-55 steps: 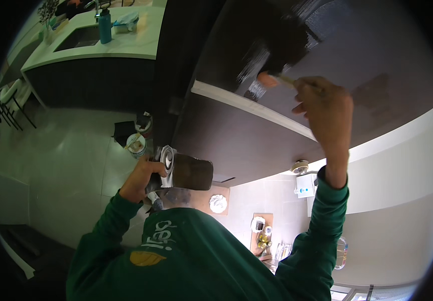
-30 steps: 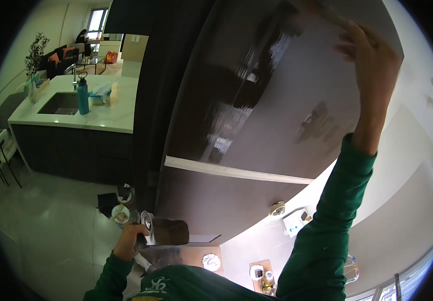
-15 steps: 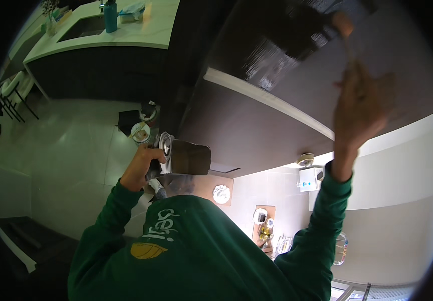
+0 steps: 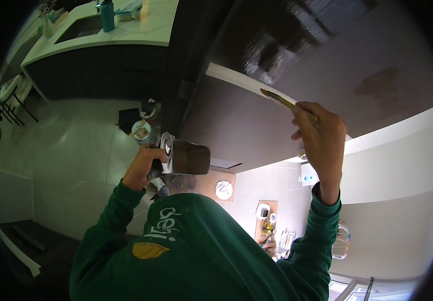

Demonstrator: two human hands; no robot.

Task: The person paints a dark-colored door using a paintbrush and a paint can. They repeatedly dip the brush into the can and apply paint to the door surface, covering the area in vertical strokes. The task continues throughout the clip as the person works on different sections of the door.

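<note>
One left hand (image 4: 144,164), one right hand (image 4: 323,134), one held brush (image 4: 279,99) and one held container (image 4: 191,159) were in view. There were also one teal bottle (image 4: 107,17), one sink (image 4: 81,29), two tubs (image 4: 141,136) and two brown boards (image 4: 206,186).

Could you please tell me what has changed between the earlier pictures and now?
Since the previous picture, the right hand has brought the brush down and leftward, from higher over the dark panel to the pale strip; contact is unclear. Nothing was taken up or let go: the left hand still holds the container.
</note>
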